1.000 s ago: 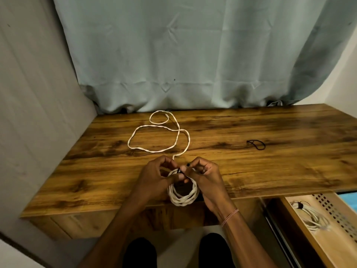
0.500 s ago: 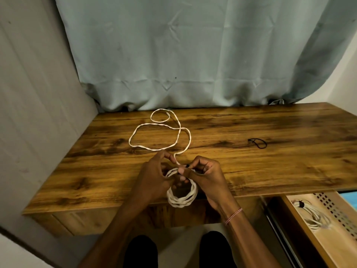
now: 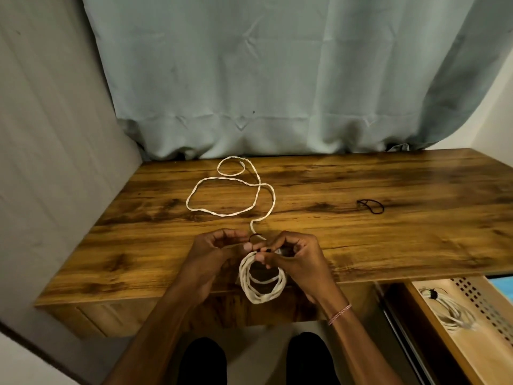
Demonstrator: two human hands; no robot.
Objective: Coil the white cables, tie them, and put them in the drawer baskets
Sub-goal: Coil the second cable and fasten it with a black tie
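Fingers (image 3: 236,237) of the left hand (image 3: 213,251) are curled, pinching the top of the coiled white braided cable (image 3: 261,293). I see a small dark loop (image 3: 254,236) at the pinch, possibly a tie; too small to confirm. The cable's loose tail (image 3: 222,198) lies in loops on the brown wooden table (image 3: 388,245) beyond the hands. The coil hangs over the near table edge. The right hand (image 3: 299,259) is clenched on the coil's top from the other side. A thin black elastic band (image 3: 370,206) sits well apart, further right. Far right, a perforated beige drawer basket (image 3: 483,304) holds a second tied white cable bundle (image 3: 452,315).
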